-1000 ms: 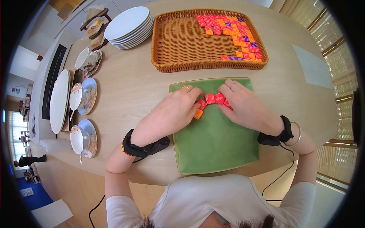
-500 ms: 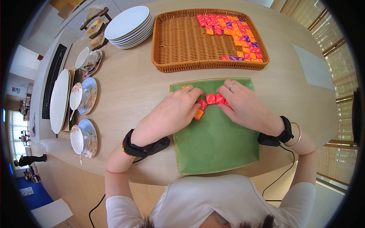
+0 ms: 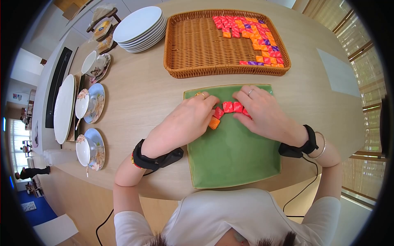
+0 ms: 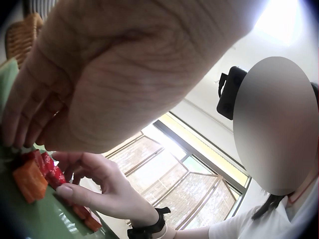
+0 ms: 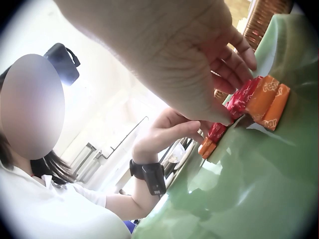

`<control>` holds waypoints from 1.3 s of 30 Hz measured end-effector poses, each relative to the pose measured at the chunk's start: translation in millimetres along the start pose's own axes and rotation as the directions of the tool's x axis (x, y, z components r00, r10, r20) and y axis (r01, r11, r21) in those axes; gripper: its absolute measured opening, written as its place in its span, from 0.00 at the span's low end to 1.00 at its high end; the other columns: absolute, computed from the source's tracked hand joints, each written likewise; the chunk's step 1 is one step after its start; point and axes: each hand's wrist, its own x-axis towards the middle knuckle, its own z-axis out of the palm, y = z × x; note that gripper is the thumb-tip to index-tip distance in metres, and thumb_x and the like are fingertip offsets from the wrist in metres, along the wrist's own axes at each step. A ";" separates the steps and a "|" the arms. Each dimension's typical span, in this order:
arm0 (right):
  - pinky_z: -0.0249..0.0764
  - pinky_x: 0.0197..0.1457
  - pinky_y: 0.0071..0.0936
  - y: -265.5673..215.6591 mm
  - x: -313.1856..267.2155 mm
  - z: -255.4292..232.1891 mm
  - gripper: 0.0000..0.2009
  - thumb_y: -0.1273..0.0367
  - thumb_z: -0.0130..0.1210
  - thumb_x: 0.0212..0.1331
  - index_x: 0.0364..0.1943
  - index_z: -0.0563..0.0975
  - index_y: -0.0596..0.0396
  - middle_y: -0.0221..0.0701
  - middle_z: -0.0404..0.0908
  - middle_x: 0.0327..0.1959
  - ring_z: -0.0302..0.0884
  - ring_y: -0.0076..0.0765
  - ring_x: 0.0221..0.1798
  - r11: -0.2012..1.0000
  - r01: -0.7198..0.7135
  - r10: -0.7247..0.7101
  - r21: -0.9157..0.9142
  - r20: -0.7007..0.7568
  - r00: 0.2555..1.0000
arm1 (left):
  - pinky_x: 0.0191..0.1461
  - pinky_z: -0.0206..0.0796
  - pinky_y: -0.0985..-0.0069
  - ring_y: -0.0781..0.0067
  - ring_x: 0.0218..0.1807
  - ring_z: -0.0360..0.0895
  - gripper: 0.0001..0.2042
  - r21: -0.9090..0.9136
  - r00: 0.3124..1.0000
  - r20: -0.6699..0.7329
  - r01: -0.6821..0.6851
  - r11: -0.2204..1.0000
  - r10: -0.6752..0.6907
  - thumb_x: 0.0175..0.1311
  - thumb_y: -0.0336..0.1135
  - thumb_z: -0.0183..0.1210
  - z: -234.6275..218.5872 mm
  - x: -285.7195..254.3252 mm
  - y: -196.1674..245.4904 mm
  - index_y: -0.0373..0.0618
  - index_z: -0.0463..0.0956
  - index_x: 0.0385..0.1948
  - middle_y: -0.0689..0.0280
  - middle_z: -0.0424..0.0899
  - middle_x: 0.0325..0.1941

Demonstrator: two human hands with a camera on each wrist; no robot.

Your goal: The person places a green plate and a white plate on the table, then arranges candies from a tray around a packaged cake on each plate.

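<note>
On the green plate (image 3: 234, 156) lies a curved row of small wrapped pieces near the far edge. Two red pieces (image 3: 232, 107) show between the hands. My left hand (image 3: 189, 115) holds the row's left end, fingers and thumb around a red piece (image 3: 218, 112), an orange piece (image 3: 214, 122) beside it. At the right end, my right hand (image 3: 266, 112) has thumb and fingertips on opposite sides of red pieces, partly covering them. Orange pieces (image 5: 269, 102) extend beyond that hand in the right wrist view. The left wrist view shows the left fingertips bent down behind the orange piece (image 4: 31, 180).
A wicker tray (image 3: 205, 70) with red, orange and purple pieces stands beyond the plate. Stacked white plates (image 3: 137, 26) are at its left. Cups and saucers (image 3: 97, 149) line the table's left side, beside a large white dish (image 3: 64, 108).
Both hands stay at the row's two ends, with only slight finger movement. The pieces between them have barely shifted.
</note>
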 end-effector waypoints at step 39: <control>0.73 0.50 0.42 -3.5 -57.2 -42.2 0.31 0.63 0.70 0.53 0.59 0.68 0.57 0.41 0.74 0.47 0.75 0.52 0.47 0.915 -0.371 0.325 0.156 0.254 0.911 | 0.52 0.73 0.59 0.51 0.47 0.80 0.27 -0.002 0.990 0.107 0.094 0.996 -0.094 0.57 0.34 0.69 -1.9 -4.7 6.1 0.40 0.68 0.58 0.53 0.75 0.50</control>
